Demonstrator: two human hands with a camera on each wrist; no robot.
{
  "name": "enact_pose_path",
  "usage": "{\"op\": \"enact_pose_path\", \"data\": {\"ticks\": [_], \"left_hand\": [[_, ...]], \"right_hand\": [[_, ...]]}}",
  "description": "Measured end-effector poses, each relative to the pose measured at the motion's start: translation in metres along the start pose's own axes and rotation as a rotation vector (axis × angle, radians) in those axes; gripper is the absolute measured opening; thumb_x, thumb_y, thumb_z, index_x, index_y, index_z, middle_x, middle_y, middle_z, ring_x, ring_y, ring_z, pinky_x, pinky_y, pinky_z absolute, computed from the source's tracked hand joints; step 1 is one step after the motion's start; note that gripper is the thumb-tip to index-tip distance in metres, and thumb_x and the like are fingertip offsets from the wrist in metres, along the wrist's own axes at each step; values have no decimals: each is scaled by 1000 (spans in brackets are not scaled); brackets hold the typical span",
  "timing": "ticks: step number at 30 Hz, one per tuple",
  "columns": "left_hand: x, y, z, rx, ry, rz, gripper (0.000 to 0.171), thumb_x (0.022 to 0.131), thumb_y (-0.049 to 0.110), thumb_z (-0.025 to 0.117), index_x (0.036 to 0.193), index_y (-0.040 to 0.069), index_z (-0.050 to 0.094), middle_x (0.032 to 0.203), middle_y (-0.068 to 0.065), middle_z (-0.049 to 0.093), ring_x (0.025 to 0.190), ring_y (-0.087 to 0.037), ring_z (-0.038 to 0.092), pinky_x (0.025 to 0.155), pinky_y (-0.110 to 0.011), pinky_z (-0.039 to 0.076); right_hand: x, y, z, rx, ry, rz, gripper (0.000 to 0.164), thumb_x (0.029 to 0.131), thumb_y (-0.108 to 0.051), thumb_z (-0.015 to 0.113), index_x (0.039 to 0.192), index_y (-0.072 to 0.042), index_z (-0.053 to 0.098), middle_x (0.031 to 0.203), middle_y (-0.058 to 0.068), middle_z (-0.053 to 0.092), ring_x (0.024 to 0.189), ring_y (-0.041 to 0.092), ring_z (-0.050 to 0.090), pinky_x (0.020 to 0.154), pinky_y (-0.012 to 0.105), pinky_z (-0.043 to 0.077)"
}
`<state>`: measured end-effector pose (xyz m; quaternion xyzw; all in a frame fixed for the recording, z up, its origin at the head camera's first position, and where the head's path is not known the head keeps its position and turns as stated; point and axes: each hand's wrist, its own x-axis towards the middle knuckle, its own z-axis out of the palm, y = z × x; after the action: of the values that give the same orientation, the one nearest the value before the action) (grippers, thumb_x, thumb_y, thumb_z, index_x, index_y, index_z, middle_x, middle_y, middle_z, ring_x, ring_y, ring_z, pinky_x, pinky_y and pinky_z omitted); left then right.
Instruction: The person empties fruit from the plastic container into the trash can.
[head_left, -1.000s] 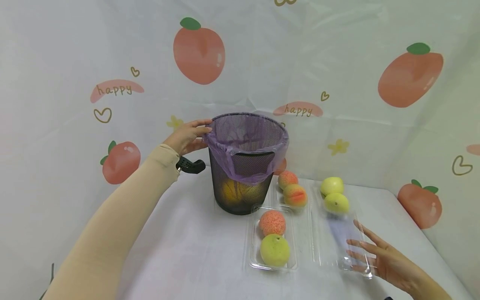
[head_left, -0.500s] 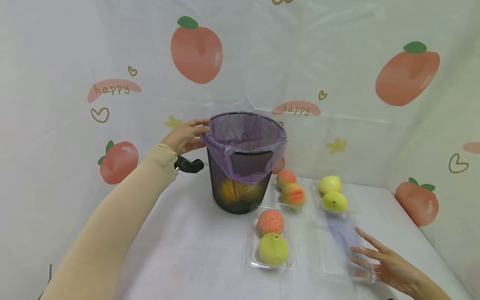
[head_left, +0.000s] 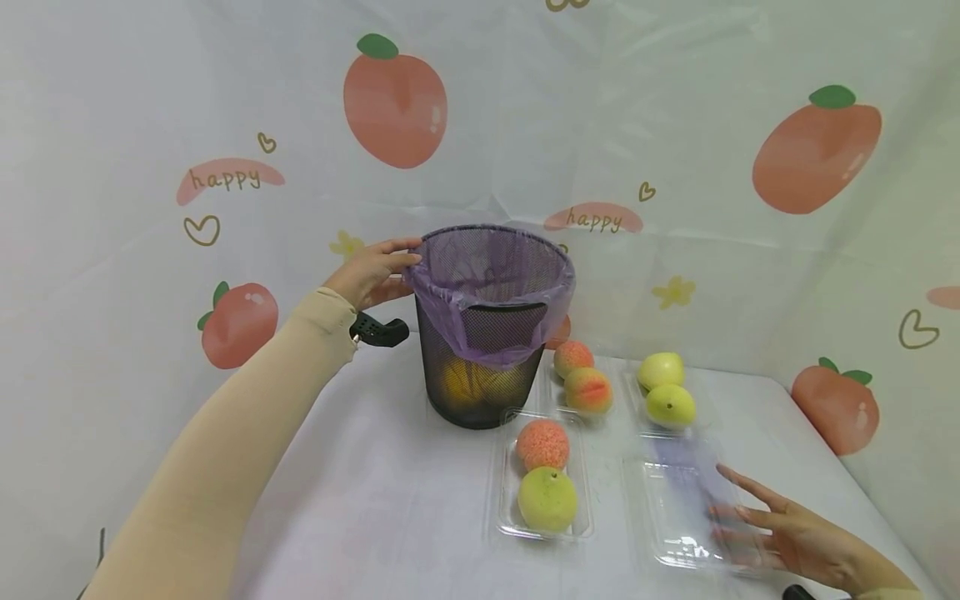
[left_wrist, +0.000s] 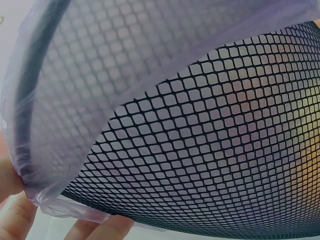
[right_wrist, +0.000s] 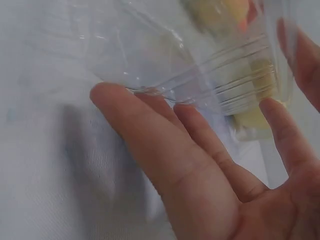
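Lower right: right hand (head_left: 801, 535) spread wide against clear tray (head_left: 678, 521); light contact could let it slip. Mid-frame: left hand (head_left: 370, 277), straight-fingered, touches bin (head_left: 441, 357).

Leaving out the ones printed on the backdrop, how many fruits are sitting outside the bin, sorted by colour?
Pinkish-orange fruits: 3
Yellow-green fruits: 3
Total: 6
Yellowish shapes also show through the mesh of the bin, but I can't tell how many, so they aren't counted.
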<state>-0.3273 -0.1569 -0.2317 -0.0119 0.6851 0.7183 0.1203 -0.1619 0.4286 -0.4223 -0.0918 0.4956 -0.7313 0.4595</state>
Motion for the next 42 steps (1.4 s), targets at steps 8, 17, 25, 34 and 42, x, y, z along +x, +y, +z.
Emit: {"op": "enact_pose_path", "data": {"ticks": [8, 17, 25, 34, 42], "left_hand": [[0, 0, -1, -13, -11, -6, 53, 100, 12, 53, 150, 19, 37, 114, -3, 49, 75, -6, 63, 72, -21, 55], [0, 0, -1, -3, -8, -1, 53, 100, 13, 53, 150, 18, 37, 112, -3, 49, 74, -6, 63, 72, -20, 55], [0, -1, -1, -12, -6, 3, 52, 100, 13, 53, 150, 18, 38, 111, -3, 49, 75, -7, 62, 72, -21, 55], [0, -1, -2, -20, -8, -2, 53, 100, 13, 54, 150, 19, 38, 113, -3, 48, 76, -7, 62, 72, -21, 55], [-1, -1, -2, 6, -13, 16, 53, 100, 14, 54, 150, 19, 36, 113, -3, 50, 77, -7, 63, 72, -20, 55]], "right_hand": [[-2, 0, -6, 17, -23, 19, 58, 108, -9, 19, 135, -51, 49, 139, -2, 53, 130, 25, 51, 108, 46, 41], [-2, -2, -11, -13, -11, 26, 58, 108, -8, 21, 134, -49, 51, 137, -3, 54, 128, 21, 53, 107, 44, 43], [-2, -3, -10, -7, 12, 46, 55, 108, -9, 24, 132, -49, 54, 136, -4, 55, 127, 21, 54, 107, 45, 42], [-2, -3, -10, -31, 0, 40, 55, 108, -9, 23, 133, -47, 53, 136, -5, 56, 126, 19, 54, 107, 44, 43], [-7, -25, -7, -109, -16, -31, 55, 108, -9, 16, 135, -40, 53, 135, -7, 58, 126, 14, 55, 105, 32, 45]]}}
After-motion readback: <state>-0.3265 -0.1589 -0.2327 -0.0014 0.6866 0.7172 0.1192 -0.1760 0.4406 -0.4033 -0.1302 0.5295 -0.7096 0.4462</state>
